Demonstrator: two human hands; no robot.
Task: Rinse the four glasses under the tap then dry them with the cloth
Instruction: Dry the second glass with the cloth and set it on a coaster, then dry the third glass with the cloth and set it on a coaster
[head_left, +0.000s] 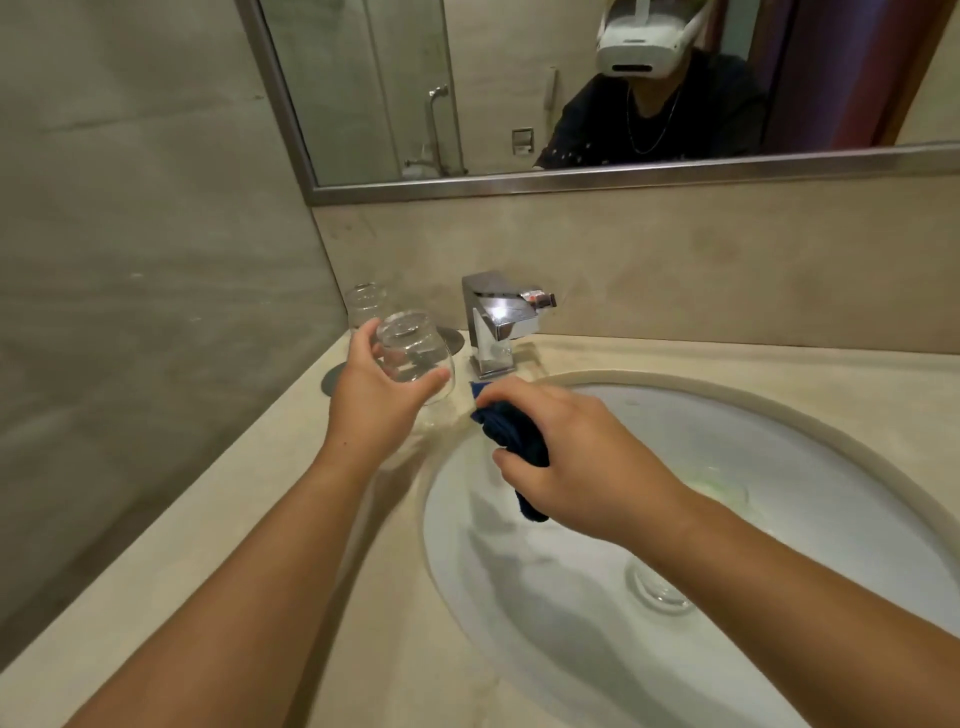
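My left hand (376, 392) grips a clear stemless glass (415, 353), held upside down just above the counter left of the tap. My right hand (566, 457) holds a bunched dark blue cloth (514, 431) over the left rim of the basin. A second clear glass (366, 306) stands upside down in the back corner against the wall. The chrome tap (496, 325) stands behind the basin with no water running from it.
The white oval basin (779, 441) is set into a beige stone counter (311, 545). Grey round coasters (332, 379) lie on the counter near the glasses. A tiled wall closes the left side. A framed mirror (571, 179) hangs above.
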